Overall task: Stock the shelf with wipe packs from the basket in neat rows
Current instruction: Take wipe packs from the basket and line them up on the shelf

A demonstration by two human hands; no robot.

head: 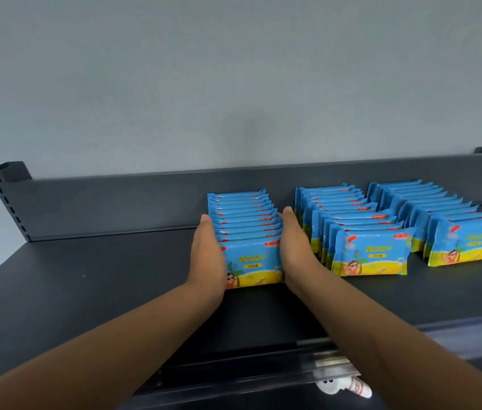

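Forearms (145, 335) reach up from the bottom edge, and I see both crossing the clear front rail (455, 338) of the dark shelf (86, 276). The left hand (207, 255) lies flat against the left side of the nearest row of wipe packs (248, 232), fingers straight and together. The right hand (296, 250) presses the row's right side the same way, so the packs sit sandwiched between two flat palms, neither hand curled round anything. That row stands on edge, blue-and-yellow faces toward me, running back toward the rear panel (115, 202). Just right of it stands a second row (361, 232), and further right a third row (446, 220), both slightly uneven at the front.
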